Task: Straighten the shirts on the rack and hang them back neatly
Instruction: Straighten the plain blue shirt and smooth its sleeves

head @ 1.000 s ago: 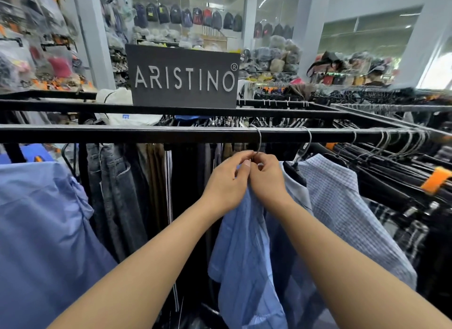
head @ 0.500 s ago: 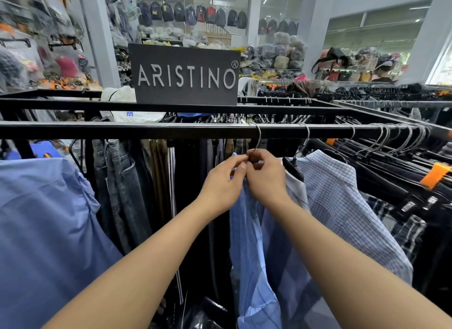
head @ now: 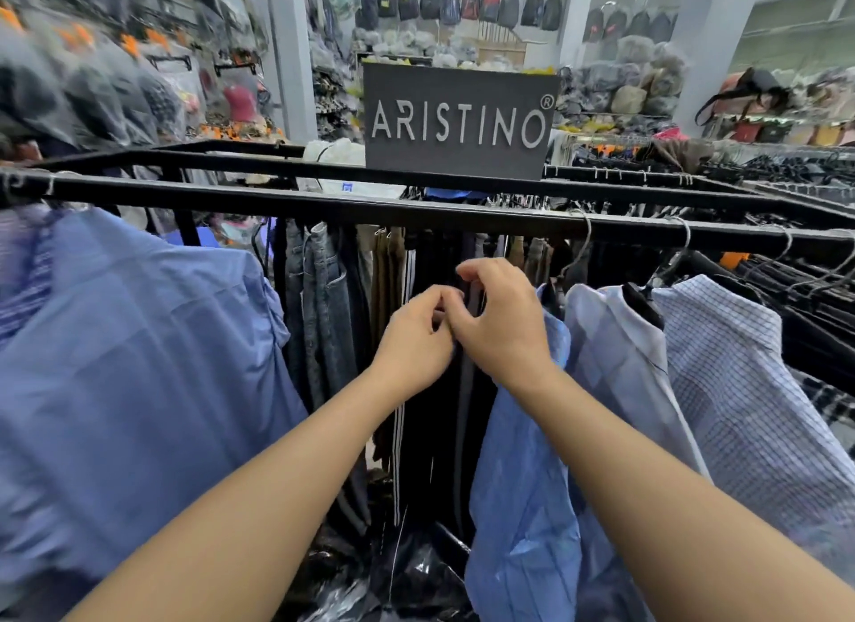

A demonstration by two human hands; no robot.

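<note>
While the blue shirt (head: 523, 482) hangs below the black rail (head: 324, 205), right of the dark trousers (head: 430, 436), left hand (head: 414, 343) and right hand (head: 502, 330) meet beside its top edge. Fingers are curled and touching, possibly pinching fabric; can't tell. ARISTINO sign (head: 458, 121) sits behind.

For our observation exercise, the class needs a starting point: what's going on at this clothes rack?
A person is tidying shirts in a clothing shop. Their left-hand grip and right-hand grip meet, fingers curled, at the upper front edge of a mid-blue hanging shirt, below the long black metal rail. What exactly they pinch is hidden. To the right hang a pale blue shirt on a black hanger and a blue-and-white checked shirt. A large blue shirt hangs on the left.
</note>
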